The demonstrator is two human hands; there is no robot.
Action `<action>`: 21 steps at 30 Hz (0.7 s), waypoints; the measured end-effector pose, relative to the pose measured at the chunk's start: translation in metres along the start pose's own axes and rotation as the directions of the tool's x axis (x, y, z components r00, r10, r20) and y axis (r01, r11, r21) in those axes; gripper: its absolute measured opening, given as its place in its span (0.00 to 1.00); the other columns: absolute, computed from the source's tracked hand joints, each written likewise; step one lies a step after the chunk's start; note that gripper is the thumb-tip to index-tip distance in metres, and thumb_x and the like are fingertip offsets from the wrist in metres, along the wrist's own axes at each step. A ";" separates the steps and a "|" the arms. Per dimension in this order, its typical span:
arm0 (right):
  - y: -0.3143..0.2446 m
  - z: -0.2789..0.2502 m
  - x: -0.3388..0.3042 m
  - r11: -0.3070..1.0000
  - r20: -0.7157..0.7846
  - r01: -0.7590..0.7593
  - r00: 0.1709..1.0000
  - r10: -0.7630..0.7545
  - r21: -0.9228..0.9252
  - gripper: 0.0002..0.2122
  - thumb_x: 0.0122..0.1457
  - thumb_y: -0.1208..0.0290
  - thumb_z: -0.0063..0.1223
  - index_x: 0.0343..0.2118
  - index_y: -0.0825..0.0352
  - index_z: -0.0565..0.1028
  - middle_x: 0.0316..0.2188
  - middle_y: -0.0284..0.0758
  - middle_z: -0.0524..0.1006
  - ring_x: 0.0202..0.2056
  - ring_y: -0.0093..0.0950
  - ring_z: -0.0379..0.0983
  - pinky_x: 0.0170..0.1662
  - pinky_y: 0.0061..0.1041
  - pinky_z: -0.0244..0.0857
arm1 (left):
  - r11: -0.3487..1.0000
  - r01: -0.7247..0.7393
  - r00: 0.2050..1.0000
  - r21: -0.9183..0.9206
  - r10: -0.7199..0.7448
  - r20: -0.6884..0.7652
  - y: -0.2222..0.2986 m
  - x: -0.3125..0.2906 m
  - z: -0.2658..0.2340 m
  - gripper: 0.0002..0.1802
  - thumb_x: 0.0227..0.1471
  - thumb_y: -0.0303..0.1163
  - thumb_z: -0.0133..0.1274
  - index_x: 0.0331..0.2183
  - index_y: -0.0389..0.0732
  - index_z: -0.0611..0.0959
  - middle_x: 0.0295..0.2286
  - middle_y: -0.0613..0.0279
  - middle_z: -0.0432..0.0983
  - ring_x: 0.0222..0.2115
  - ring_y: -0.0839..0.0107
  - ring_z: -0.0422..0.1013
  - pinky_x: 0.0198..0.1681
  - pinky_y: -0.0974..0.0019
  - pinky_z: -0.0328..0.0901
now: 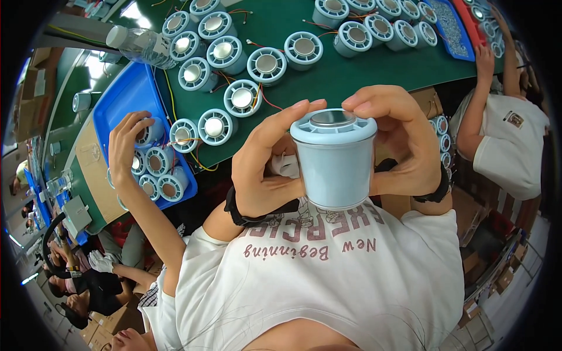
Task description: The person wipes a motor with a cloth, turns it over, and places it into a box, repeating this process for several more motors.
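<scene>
A pale blue cup-shaped housing (pixel 335 169), a silver disc set in its top, was held up just right of the frame's centre, upright and in front of the wearer's white T-shirt (pixel 322 263). The left hand (pixel 266 158) curled around its left side, fingertips at the top rim and thumb lower on the wall; the right hand (pixel 404 137) mirrored it on the right. Both sets of fingers were bent partway closed, the housing gripped between them.

Beyond it, the green tabletop (pixel 374 79) crossed the upper frame, carrying many similar housings (pixel 304 50) with thin coloured wires trailing among them. A clear plastic bottle (pixel 140 47) lay at upper left. Below it, a blue tray (pixel 114 96) held more housings, with a co-worker's hand (pixel 126 143) on one of them. At upper right, a smaller blue tray (pixel 465 57) of small pale pieces sat beside a red tray (pixel 468 26), near another person in a light shirt (pixel 506 137).

Cardboard boxes (pixel 36 88) stood at the far left, and more people sat at lower left.
</scene>
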State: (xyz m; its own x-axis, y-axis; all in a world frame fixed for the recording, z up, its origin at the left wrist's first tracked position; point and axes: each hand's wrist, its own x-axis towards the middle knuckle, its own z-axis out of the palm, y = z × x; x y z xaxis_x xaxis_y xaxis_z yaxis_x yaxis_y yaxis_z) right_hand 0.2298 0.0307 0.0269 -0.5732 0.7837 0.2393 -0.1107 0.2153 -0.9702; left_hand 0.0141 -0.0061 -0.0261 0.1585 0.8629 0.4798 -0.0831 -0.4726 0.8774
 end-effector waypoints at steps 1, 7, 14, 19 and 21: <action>0.008 -0.002 0.000 1.000 0.022 0.000 1.000 0.000 0.028 0.38 0.38 0.81 0.71 0.55 0.69 0.65 0.54 0.43 0.66 0.54 0.34 0.67 0.53 0.30 0.69 | 0.999 -0.004 1.000 0.049 0.004 0.003 0.002 0.000 -0.002 0.52 0.32 0.25 0.73 0.59 0.33 0.64 0.49 0.43 0.70 0.35 0.71 0.73 0.31 0.75 0.68; 0.015 -0.004 -0.003 0.985 0.147 -0.170 0.974 0.173 -0.033 0.44 0.40 0.81 0.71 0.62 0.69 0.56 0.58 0.44 0.64 0.57 0.30 0.64 0.58 0.29 0.61 | 0.931 -0.173 0.983 0.320 0.184 -0.004 0.015 0.012 0.002 0.45 0.34 0.26 0.72 0.55 0.33 0.70 0.47 0.43 0.72 0.37 0.65 0.74 0.34 0.74 0.68; 0.016 0.001 -0.030 0.888 0.079 -0.235 0.972 0.222 0.395 0.44 0.41 0.72 0.73 0.62 0.69 0.57 0.53 0.35 0.69 0.55 0.24 0.64 0.54 0.25 0.62 | 0.998 -0.035 0.985 0.055 0.025 0.170 0.007 -0.002 -0.001 0.36 0.35 0.24 0.71 0.49 0.32 0.76 0.45 0.42 0.69 0.33 0.60 0.75 0.30 0.75 0.67; 0.015 -0.001 -0.095 0.924 -0.158 -0.367 0.911 0.380 0.106 0.36 0.43 0.72 0.69 0.57 0.69 0.63 0.51 0.32 0.70 0.51 0.23 0.67 0.51 0.24 0.63 | 0.788 0.593 0.788 -0.169 -0.522 0.327 0.018 0.000 0.038 0.28 0.38 0.22 0.69 0.45 0.35 0.79 0.46 0.43 0.68 0.27 0.66 0.73 0.25 0.75 0.64; 0.016 0.007 -0.142 0.912 -0.359 -0.401 0.841 0.406 0.092 0.31 0.46 0.74 0.66 0.55 0.68 0.66 0.49 0.32 0.71 0.48 0.22 0.69 0.50 0.23 0.64 | 0.937 0.342 0.837 -0.077 -0.266 0.479 0.006 0.009 0.045 0.26 0.40 0.21 0.67 0.45 0.36 0.80 0.46 0.43 0.68 0.25 0.69 0.71 0.24 0.76 0.63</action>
State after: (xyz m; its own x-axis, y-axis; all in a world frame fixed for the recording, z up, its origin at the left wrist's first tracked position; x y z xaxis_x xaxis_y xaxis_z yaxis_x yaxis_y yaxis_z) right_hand 0.3040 -0.0814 -0.0229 -0.2355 0.9552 -0.1791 0.0541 -0.1711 -0.9838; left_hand 0.0591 -0.0089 -0.0167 0.6258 0.7621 0.1662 -0.0991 -0.1336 0.9861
